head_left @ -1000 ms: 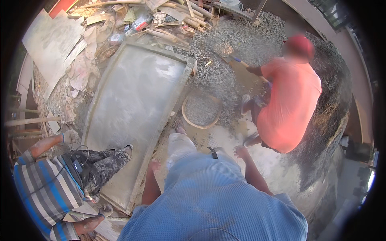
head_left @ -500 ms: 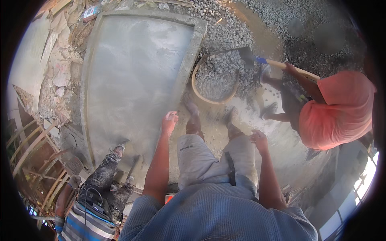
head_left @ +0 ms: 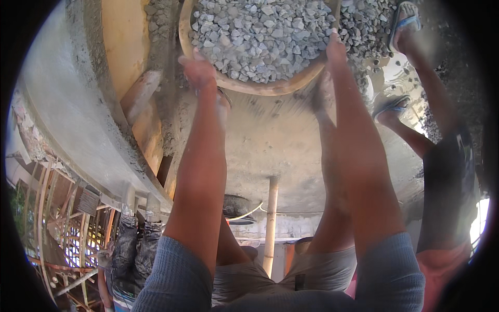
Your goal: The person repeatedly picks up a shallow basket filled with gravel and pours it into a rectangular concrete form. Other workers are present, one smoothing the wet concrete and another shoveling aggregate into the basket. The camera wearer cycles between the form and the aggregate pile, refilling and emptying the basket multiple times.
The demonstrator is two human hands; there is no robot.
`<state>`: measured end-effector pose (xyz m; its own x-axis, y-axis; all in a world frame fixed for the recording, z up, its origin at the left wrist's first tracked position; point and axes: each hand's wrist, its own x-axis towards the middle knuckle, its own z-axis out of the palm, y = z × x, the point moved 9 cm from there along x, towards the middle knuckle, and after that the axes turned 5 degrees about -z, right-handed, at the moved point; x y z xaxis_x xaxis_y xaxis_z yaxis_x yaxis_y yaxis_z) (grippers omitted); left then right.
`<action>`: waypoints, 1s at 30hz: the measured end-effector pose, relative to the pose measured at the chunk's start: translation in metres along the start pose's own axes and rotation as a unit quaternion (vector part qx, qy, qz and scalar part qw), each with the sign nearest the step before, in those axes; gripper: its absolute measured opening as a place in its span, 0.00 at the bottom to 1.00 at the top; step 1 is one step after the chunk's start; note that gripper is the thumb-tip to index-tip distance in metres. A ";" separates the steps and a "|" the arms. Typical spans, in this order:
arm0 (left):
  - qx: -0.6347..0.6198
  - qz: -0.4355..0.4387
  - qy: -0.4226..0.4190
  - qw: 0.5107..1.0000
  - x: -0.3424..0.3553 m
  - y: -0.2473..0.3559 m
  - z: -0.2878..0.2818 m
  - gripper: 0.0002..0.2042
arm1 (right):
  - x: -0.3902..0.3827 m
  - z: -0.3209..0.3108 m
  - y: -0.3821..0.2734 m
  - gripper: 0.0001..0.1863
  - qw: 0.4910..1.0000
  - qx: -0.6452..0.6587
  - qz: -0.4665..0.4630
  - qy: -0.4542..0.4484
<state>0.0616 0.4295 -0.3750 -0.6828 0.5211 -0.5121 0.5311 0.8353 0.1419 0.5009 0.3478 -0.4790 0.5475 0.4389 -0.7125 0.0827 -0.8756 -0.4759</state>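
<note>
A round, shallow pan (head_left: 270, 89) with a pale brown rim lies in front of me, heaped with grey crushed gravel (head_left: 260, 36). On its near left rim my left hand (head_left: 200, 72) is closed, the thumb showing over the edge. Over the right rim my right hand (head_left: 337, 48) is bent, its fingertips partly hidden. Both arms reach straight down, and my bare feet stand just behind the pan. Its far edge is cut off by the top of the picture.
Loose gravel (head_left: 366, 26) spreads right of the pan, beside a co-worker's sandalled foot (head_left: 405, 23). A raised concrete edge (head_left: 99, 83) curves along the left. Behind me stand a bamboo pole (head_left: 271, 223) and, at far left, bamboo scaffolding (head_left: 62, 223) near another worker's dark trousers (head_left: 136, 244).
I have bent down, and my hands have gone from hanging apart at my sides to the pan's rim. The co-worker's shovel, earlier over the pan, is out of view.
</note>
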 end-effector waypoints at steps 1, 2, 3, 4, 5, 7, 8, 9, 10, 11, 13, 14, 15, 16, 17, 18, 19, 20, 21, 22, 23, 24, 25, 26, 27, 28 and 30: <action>0.022 0.011 0.008 1.000 -0.020 -0.022 0.010 0.18 | 0.009 -0.005 0.004 0.35 0.999 -0.016 0.044 -0.027; 0.022 0.046 0.037 0.998 -0.037 -0.035 0.015 0.19 | 0.015 -0.003 -0.005 0.37 0.997 0.018 0.021 -0.075; 0.011 0.139 0.109 0.984 -0.061 -0.040 0.009 0.20 | 0.017 -0.018 -0.001 0.38 0.993 0.015 0.074 -0.087; 0.050 0.177 0.124 0.975 -0.067 -0.046 0.012 0.20 | 0.023 -0.018 -0.019 0.38 0.994 0.013 0.014 -0.111; 0.032 0.257 0.184 0.948 -0.082 -0.043 0.007 0.21 | 0.028 -0.036 -0.026 0.37 0.997 0.003 0.002 -0.083; 0.097 0.278 0.197 0.935 -0.063 -0.034 0.010 0.23 | 0.034 -0.043 -0.029 0.33 0.991 0.082 0.048 -0.093; -0.110 0.178 0.001 0.978 -0.023 -0.036 0.030 0.25 | 0.035 -0.042 -0.030 0.31 0.985 0.123 0.066 -0.097; -0.278 -0.026 -0.133 0.951 0.005 -0.047 0.054 0.26 | 0.034 -0.037 -0.030 0.30 0.979 0.141 0.088 -0.118; -0.456 -0.049 -0.305 0.835 0.022 -0.009 0.072 0.22 | 0.030 -0.031 -0.031 0.28 0.973 0.158 0.094 -0.140; -0.390 0.015 -0.278 0.878 0.037 0.016 0.062 0.21 | 0.024 -0.023 -0.034 0.26 0.964 0.181 0.095 -0.170; -0.314 0.068 -0.300 0.898 0.036 0.045 0.053 0.21 | 0.007 -0.024 -0.037 0.23 0.965 0.211 0.067 -0.142; -0.407 -0.007 -0.332 0.851 0.021 0.044 0.058 0.23 | -0.007 -0.028 -0.039 0.23 0.972 0.197 0.044 -0.123; -0.390 -0.040 -0.390 0.833 -0.006 0.039 0.065 0.25 | -0.021 -0.033 -0.043 0.23 0.977 0.185 0.020 -0.102; -0.338 -0.047 -0.392 0.855 -0.033 0.031 0.066 0.27 | -0.045 -0.047 -0.042 0.24 0.989 0.128 0.006 -0.077; -0.323 0.035 -0.367 0.871 -0.055 0.035 0.053 0.28 | -0.067 -0.062 -0.047 0.25 0.996 0.068 -0.006 -0.049; -0.339 0.019 -0.325 0.883 -0.080 0.020 0.038 0.27 | -0.097 -0.072 -0.055 0.26 0.998 0.046 -0.043 -0.032; -0.310 0.003 -0.317 0.896 -0.094 0.004 0.019 0.27 | -0.127 -0.081 -0.066 0.25 0.995 0.075 -0.060 -0.020; -0.356 -0.012 -0.320 0.878 -0.117 -0.008 -0.001 0.26 | -0.160 -0.094 -0.076 0.24 0.991 0.107 -0.056 -0.049; -0.346 -0.019 -0.374 0.860 -0.133 -0.015 -0.022 0.26 | -0.193 -0.114 -0.091 0.22 0.992 0.107 -0.066 -0.018; -0.338 -0.054 -0.390 0.855 -0.151 -0.028 -0.049 0.26 | -0.231 -0.128 -0.109 0.22 0.994 0.073 -0.061 -0.050; -0.349 -0.046 -0.418 0.838 -0.165 -0.032 -0.081 0.25 | -0.270 -0.143 -0.134 0.22 0.993 0.055 -0.077 -0.070; -0.369 -0.038 -0.443 0.816 -0.182 -0.038 -0.116 0.25 | -0.308 -0.160 -0.152 0.21 0.996 0.052 -0.040 -0.066; -0.390 -0.042 -0.465 0.794 -0.201 -0.049 -0.150 0.24 | -0.349 -0.171 -0.177 0.19 0.992 0.072 -0.036 -0.102; -0.453 -0.006 -0.511 0.731 -0.216 -0.056 -0.190 0.22 | -0.387 -0.183 -0.197 0.17 0.990 0.081 0.008 -0.118; -0.548 -0.051 -0.543 0.634 -0.231 -0.074 -0.225 0.20 | -0.422 -0.186 -0.233 0.16 0.980 0.094 -0.037 -0.171; -0.631 -0.077 -0.538 0.554 -0.242 -0.097 -0.262 0.21 | -0.450 -0.185 -0.261 0.17 0.974 0.058 -0.051 -0.214; -0.726 -0.071 -0.459 0.508 -0.253 -0.149 -0.321 0.26 | -0.488 -0.172 -0.295 0.20 0.975 0.068 -0.042 -0.208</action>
<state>-0.0063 0.2293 0.0054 0.2125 0.6932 -0.6887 -0.8748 0.4490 0.1820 0.3528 0.3571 0.0981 0.1559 0.5764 -0.8021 -0.0143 -0.8107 -0.5853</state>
